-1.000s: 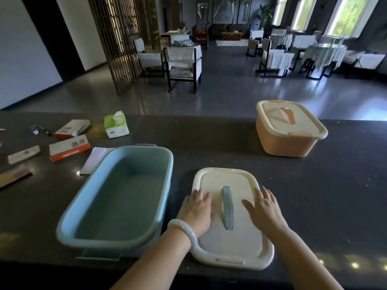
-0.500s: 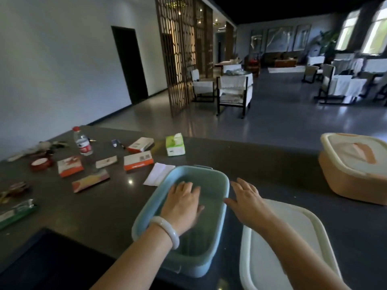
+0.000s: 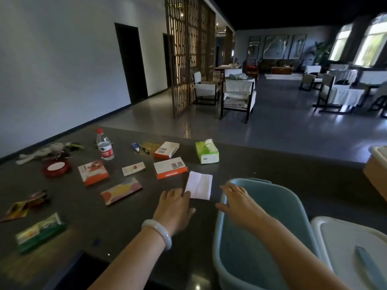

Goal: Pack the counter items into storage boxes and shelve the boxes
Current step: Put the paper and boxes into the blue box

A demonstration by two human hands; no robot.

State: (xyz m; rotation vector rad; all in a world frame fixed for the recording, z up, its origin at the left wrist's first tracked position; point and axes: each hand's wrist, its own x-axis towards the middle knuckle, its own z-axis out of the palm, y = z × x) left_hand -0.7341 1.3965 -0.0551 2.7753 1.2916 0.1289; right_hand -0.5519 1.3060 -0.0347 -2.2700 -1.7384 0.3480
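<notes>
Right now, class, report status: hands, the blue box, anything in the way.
Left hand open, fingertips at white paper. Right hand open over blue box rim. Box empty, lid off beside it. Nothing blocking.

My left hand point(image 3: 174, 208) lies flat on the counter point(image 3: 83, 210), its fingers point(image 3: 178, 192) touching the white folded paper point(image 3: 199, 185). My right hand point(image 3: 238, 203) rests open on the blue box point(image 3: 293, 197) rim.

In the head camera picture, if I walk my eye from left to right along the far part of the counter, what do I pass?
Red round lid → water bottle → small blue tube → orange-and-white box → green tissue pack → orange storage box at the right edge.
</notes>
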